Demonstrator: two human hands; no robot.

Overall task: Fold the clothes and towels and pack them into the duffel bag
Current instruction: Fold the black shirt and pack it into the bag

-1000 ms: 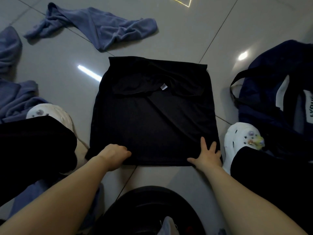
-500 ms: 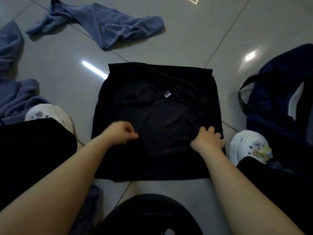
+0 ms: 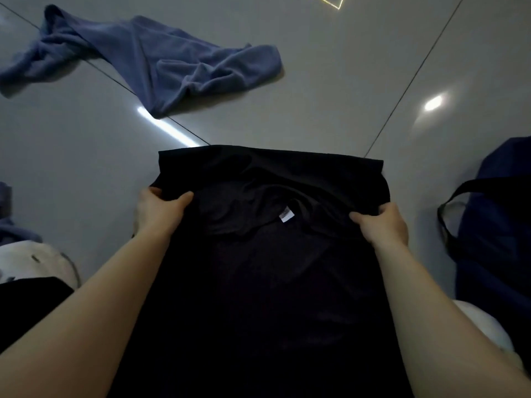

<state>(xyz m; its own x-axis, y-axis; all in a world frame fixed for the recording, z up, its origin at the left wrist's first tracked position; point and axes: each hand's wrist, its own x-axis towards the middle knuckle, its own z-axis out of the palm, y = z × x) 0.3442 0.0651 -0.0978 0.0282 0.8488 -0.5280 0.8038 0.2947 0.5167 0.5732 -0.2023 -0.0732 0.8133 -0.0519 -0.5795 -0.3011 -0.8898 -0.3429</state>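
Observation:
A black shirt (image 3: 267, 282) with a small white neck label lies partly folded on the grey tiled floor in front of me. My left hand (image 3: 159, 211) grips its left edge near the far end, thumb on top of the cloth. My right hand (image 3: 383, 225) grips the right edge at about the same height. A crumpled blue towel (image 3: 161, 61) lies on the floor further away, upper left. The navy duffel bag (image 3: 500, 225) with a black strap stands at the right edge.
More blue cloth (image 3: 8, 222) shows at the left edge. White clogs sit at the lower left (image 3: 37, 262) and lower right (image 3: 485, 326), beside black trouser legs. Bare tiles stretch between the shirt and the towel.
Both hands have moved from the shirt's near hem up along its sides and now grip its edges near the far end. The view has shifted closer and forward.

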